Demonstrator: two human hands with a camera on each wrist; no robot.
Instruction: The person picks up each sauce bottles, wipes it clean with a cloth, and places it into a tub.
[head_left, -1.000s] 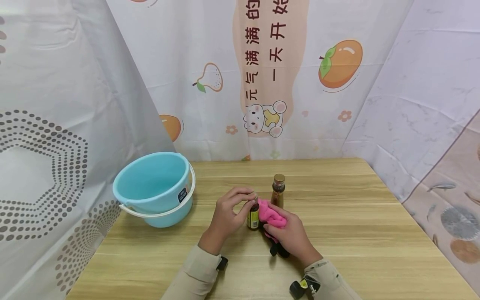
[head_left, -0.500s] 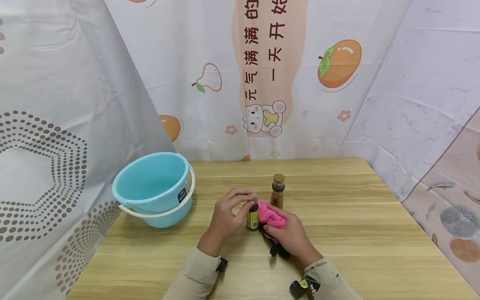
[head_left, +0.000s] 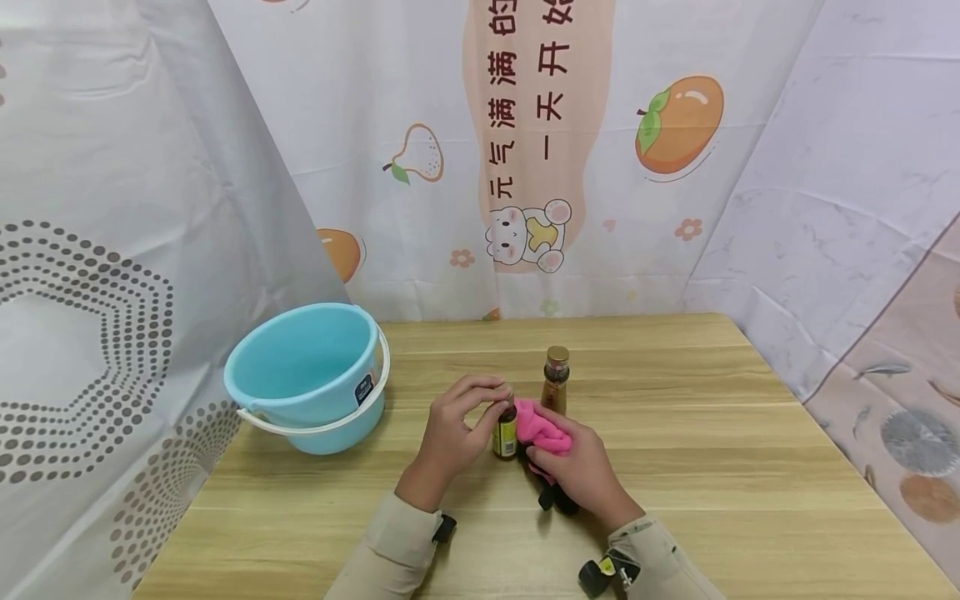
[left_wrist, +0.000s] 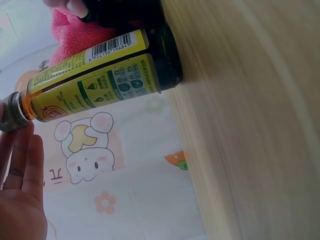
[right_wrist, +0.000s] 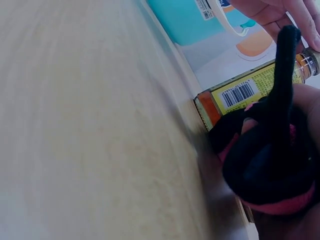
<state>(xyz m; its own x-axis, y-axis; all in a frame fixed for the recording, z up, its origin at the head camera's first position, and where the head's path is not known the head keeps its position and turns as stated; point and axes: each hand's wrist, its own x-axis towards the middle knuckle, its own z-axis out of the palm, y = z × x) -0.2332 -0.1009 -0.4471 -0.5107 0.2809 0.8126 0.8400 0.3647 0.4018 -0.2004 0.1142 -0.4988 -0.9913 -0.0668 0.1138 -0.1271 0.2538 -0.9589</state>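
A small glass bottle with a yellow label stands upright on the table. My left hand pinches its cap between thumb and fingers. On the bottle's right side, my right hand grips a bunched pink fleecy cloth, which reaches up to the bottle's neck. Black edging and a black strap on the cloth show in the right wrist view. Just behind the cloth stands a taller brown bottle with a gold cap; its lower part is hidden.
A light blue bucket with a white handle stands at the table's left side. The wooden table ends at the back against a printed curtain. Fabric also hangs at both sides.
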